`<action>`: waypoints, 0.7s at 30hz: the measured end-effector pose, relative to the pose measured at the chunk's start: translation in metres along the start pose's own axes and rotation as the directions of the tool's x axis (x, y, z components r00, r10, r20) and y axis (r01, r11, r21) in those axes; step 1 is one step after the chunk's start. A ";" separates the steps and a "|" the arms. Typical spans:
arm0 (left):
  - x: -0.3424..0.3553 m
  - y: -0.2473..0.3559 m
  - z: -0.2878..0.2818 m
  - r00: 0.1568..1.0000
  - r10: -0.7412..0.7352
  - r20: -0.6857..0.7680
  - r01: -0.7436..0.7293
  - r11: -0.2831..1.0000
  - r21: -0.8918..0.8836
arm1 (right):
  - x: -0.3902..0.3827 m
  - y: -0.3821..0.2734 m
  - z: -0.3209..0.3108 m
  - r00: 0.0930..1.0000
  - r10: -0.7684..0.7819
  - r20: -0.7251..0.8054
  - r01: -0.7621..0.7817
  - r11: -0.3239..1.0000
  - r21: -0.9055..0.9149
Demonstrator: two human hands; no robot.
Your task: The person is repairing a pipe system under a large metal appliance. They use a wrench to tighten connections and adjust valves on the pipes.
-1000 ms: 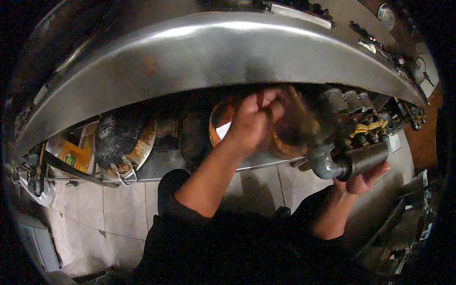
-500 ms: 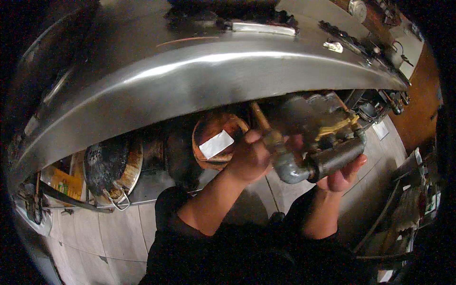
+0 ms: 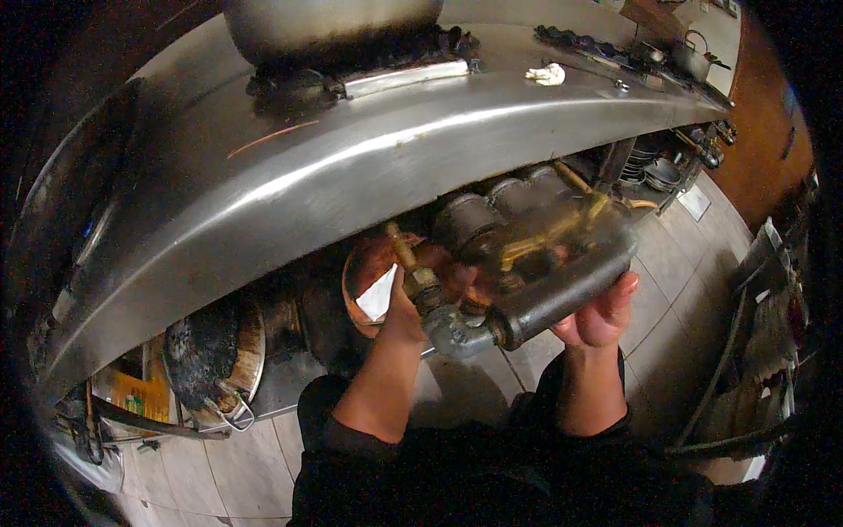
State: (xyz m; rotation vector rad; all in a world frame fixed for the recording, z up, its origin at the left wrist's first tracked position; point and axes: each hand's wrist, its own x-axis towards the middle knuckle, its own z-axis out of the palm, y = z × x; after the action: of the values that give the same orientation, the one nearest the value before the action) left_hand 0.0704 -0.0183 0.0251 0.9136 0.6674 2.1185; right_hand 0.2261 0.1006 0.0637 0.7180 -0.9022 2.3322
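Note:
Between my hands is a gas burner assembly [image 3: 562,303], with a thick dark pipe, a grey elbow at its left end and brass tubing along its top. It lies at a slant just below the edge of the steel range [image 3: 351,167]. My left hand [image 3: 406,303] is closed around the pipe fittings by the elbow, mostly hidden behind them. Palm up, my right hand [image 3: 601,316] grips the thick pipe's right part from below, fingers curled. Several dark round burner parts [image 3: 470,215] show behind the brass tubing, partly blurred.
A large pot [image 3: 329,26] and a crumpled white scrap [image 3: 546,75] sit on the range top. Below its edge are a round reddish-brown board [image 3: 356,263] with white paper [image 3: 378,294] and a blackened pan [image 3: 202,364]. Stacked pans [image 3: 663,173] stand at right, above the tiled floor [image 3: 685,290].
The view has shifted, showing more of the large pot. My left hand and the elbow end now lie farther left and lower in view, nearer the white paper. Both hands keep hold.

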 end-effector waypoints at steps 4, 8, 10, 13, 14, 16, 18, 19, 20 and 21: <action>-0.003 0.032 0.021 0.996 0.084 0.019 -0.086 0.975 0.206 | -0.004 -0.004 -0.002 0.989 -0.015 -0.147 -0.004 0.992 -0.127; -0.013 0.021 0.020 0.865 0.498 0.062 -0.368 0.545 0.753 | -0.003 0.000 0.000 0.989 -0.038 -0.145 0.016 0.989 -0.149; -0.013 0.023 0.018 0.813 0.564 0.146 -0.332 0.242 0.912 | -0.003 0.001 0.003 0.986 -0.048 -0.158 0.020 0.985 -0.173; -0.009 0.030 0.022 0.796 0.585 0.156 -0.403 0.318 0.858 | -0.002 0.000 0.005 0.985 -0.046 -0.164 0.012 0.978 -0.207; -0.007 0.032 0.023 0.791 0.591 0.160 -0.427 0.345 0.836 | -0.002 0.000 0.005 0.985 -0.046 -0.165 0.010 0.976 -0.215; -0.001 0.036 0.022 0.896 0.441 0.051 -0.341 0.609 0.717 | 0.000 0.001 0.006 0.985 -0.038 -0.167 0.000 0.975 -0.220; 0.003 0.041 0.020 0.988 0.148 -0.036 -0.116 0.884 0.452 | 0.000 0.000 0.005 0.985 -0.007 -0.172 -0.032 0.974 -0.223; 0.005 0.039 0.021 0.998 0.045 -0.040 -0.031 0.951 0.309 | -0.001 -0.002 0.005 0.984 0.009 -0.175 -0.047 0.975 -0.216; 0.005 0.040 0.022 0.997 -0.052 -0.048 0.059 0.984 0.170 | 0.000 -0.003 0.006 0.984 0.028 -0.175 -0.065 0.977 -0.205; 0.008 0.032 0.001 0.980 -0.172 -0.095 0.187 0.965 0.181 | 0.001 -0.004 0.009 0.984 0.047 -0.173 -0.078 0.980 -0.182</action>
State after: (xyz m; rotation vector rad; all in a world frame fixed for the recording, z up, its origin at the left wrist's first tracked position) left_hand 0.0537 -0.0308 0.0504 0.8385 0.9696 1.9613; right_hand 0.2307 0.0971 0.0722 0.4142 -1.0638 2.2828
